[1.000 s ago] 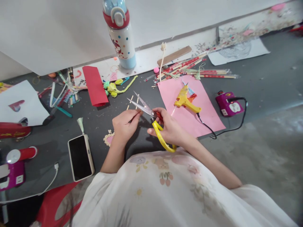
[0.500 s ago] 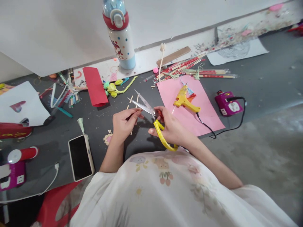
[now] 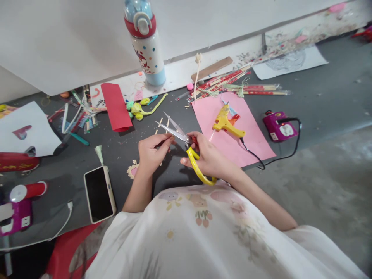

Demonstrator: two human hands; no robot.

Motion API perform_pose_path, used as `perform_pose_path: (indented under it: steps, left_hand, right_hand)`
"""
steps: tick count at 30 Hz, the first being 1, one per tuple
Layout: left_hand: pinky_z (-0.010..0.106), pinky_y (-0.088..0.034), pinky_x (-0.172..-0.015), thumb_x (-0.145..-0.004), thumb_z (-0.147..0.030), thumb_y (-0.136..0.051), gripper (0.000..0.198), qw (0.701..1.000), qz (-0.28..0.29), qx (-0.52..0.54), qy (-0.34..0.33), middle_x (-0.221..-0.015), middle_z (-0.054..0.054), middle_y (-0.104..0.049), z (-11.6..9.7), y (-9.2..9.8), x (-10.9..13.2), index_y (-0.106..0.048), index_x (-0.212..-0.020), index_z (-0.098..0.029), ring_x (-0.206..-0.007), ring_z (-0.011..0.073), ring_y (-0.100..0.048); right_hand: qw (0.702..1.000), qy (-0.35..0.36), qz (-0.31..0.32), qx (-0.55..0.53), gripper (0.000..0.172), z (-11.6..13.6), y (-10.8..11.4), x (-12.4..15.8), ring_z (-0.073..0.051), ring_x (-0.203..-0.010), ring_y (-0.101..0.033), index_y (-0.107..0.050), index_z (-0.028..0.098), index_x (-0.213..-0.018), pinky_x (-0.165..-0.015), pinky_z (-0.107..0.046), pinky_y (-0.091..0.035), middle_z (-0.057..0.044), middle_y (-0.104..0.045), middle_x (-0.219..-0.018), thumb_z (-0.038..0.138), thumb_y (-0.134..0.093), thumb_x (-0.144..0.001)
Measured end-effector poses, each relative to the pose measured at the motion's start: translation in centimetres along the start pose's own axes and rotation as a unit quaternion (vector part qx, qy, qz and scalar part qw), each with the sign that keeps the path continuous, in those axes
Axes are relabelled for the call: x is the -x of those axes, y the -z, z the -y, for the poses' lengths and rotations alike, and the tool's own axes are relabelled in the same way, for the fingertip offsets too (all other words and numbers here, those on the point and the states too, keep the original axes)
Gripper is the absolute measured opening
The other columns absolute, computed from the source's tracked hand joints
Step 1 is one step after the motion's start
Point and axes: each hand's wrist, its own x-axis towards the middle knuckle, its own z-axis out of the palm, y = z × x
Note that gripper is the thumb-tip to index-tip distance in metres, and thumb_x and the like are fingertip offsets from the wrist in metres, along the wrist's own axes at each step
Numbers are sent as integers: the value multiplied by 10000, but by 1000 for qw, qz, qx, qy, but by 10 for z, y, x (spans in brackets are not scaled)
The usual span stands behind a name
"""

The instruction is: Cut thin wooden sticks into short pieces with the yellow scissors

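My right hand [image 3: 207, 155] is closed round the yellow handles of a pair of scissors [image 3: 179, 133]. Their blades are parted and point up and left over the table. Just below the blades, my left hand [image 3: 154, 151] pinches with thumb and forefinger; what it grips, if anything, is too small to name. Thin wooden sticks [image 3: 159, 126] lie behind that hand. Beside my left wrist rests a small pink piece edged with pale beads or rounds [image 3: 133, 169]. Something red shows near the fingers of my right hand.
A yellow glue gun [image 3: 225, 123] lies on pink paper [image 3: 252, 143], its cord running to a purple power block [image 3: 279, 126]. A phone [image 3: 99, 194] lies at left. Behind stand a bottle [image 3: 149, 54], red paper [image 3: 116, 106], yellow-green pieces [image 3: 139, 110] and red-wrapped sticks [image 3: 221, 83].
The scissors have tilted very slightly and shifted a little left with my right hand. My left hand keeps its pinch in nearly the same place.
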Motion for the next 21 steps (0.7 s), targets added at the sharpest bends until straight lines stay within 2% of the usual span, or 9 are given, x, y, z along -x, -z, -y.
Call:
perform_pose_path:
  steps: [14, 21]
  left_hand:
    - [180, -498, -547, -807, -295, -641, 149, 999, -3, -34, -13, -686, -5, -730, 0, -1, 1, -759, -822, -204, -530, 82, -627]
    - [172, -493, -511, -786, -261, -649, 126, 1000, -19, -22, -5, -711, -9, -734, 1, -2, 1, -760, -810, -208, -501, 71, -613]
  right_hand:
    - [1000, -3, 3, 0, 667, 1, -1, 0, -247, -997, -571, -386, 115, -1285, -809, -392, -484, -146, -579, -1085, 451, -644, -770]
    - [1000, -4, 6, -7, 667, -1, -2, 0, -239, -979, -574, -378, 120, -1296, -800, -382, -481, -141, -580, -1078, 448, -639, -778]
